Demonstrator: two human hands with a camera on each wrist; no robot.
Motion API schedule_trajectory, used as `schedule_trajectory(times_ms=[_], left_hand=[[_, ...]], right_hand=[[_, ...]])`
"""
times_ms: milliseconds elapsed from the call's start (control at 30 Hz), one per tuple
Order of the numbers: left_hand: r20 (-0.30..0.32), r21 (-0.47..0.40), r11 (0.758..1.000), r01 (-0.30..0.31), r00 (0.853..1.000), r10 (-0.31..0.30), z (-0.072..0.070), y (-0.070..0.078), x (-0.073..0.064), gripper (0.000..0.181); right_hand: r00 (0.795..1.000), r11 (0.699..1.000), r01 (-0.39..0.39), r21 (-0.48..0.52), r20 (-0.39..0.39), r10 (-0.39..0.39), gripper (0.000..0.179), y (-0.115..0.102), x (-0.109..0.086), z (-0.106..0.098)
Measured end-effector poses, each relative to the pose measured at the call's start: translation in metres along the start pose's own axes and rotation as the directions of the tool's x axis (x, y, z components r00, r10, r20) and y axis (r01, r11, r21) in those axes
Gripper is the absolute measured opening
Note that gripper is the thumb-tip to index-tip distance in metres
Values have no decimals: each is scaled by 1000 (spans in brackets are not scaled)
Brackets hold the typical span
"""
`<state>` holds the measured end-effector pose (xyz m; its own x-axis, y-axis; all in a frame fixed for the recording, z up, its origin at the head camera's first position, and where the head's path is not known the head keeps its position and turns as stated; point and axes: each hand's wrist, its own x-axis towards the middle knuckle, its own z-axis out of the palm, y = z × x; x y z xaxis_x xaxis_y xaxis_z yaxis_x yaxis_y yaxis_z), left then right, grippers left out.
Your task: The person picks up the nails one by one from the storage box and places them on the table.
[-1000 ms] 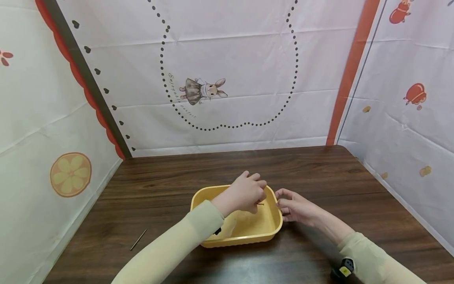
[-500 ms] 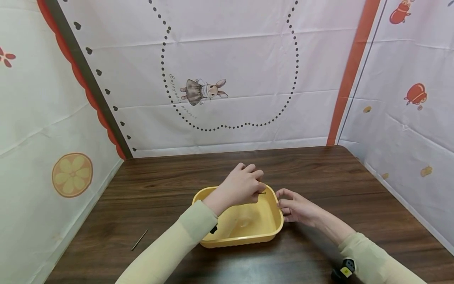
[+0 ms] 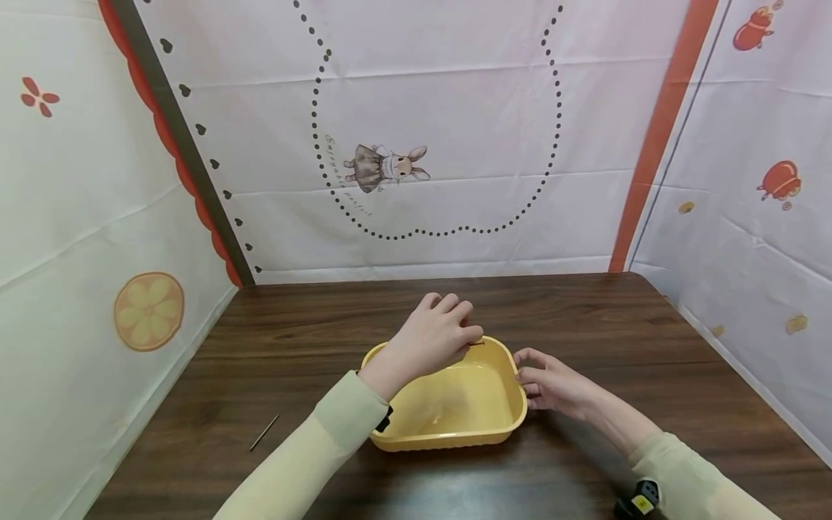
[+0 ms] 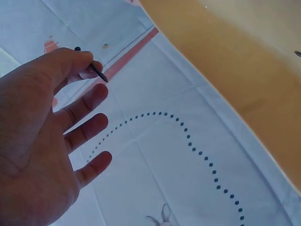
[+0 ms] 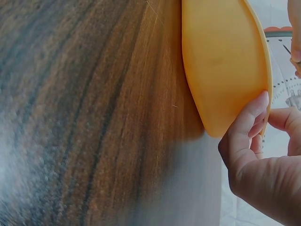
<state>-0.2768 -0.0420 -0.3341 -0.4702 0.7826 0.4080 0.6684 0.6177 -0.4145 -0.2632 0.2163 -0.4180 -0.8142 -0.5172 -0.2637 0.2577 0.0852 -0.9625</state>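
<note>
My left hand (image 3: pixel 419 343) is raised over the yellow plastic basin (image 3: pixel 448 439). Between thumb and index finger it pinches a small black screw (image 4: pixel 99 73), round-headed with a pointed tip, while the other fingers stand spread in the left wrist view. At the basin's right end, my right hand (image 3: pixel 555 385) grips the rim, thumb on the inner side and fingers against the outer wall (image 5: pixel 225 70). A small dark piece (image 4: pixel 297 53) shows inside the basin at the edge of the left wrist view. The left hand and forearm hide part of the basin.
A thin metal rod (image 3: pixel 263 432) lies on the dark wooden table (image 3: pixel 312 318), left of the basin and beside the left forearm. Printed white cloth (image 3: pixel 455 108) walls in the table at the back and both sides.
My left hand has risen from inside the basin, moving up and slightly left with the screw. The right hand keeps its hold on the rim. The head view has shifted a little.
</note>
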Motion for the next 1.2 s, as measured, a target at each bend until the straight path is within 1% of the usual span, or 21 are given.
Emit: schedule_trajectory(times_ms=[200,300,500,633,700,933,1067,1200], left_hand=[[-40,52,998,20,999,-18,-7,1,-7,8],[-79,81,996,23,997,-17,-8,0,-8,8],[-186,102,994,43,982,-23,-9,-6,-10,13],[-220,91,994,53,975,-32,-12,-10,-14,13],[-227,89,994,61,973,-39,-14,-12,-18,12],[-245,122,989,89,968,-57,-22,-18,-32,11],[-238,129,985,115,968,-82,-26,-22,-43,10],[-235,154,979,138,967,-99,-27,-26,-55,9]], right_hand=[[1000,1000,-1,-3,2,1,19,0,1,-1],[1000,1000,-6,1,-1,6,19,0,1,-1],[1000,1000,-6,5,-4,6,19,-1,1,-1],[1000,1000,-4,6,0,4,19,-1,0,0],[1000,1000,-4,7,4,4,20,-1,0,0],[1000,1000,-10,14,10,10,21,-1,0,1],[1000,1000,-11,10,7,11,21,-2,1,0],[1000,1000,-9,3,5,9,20,-2,0,0]])
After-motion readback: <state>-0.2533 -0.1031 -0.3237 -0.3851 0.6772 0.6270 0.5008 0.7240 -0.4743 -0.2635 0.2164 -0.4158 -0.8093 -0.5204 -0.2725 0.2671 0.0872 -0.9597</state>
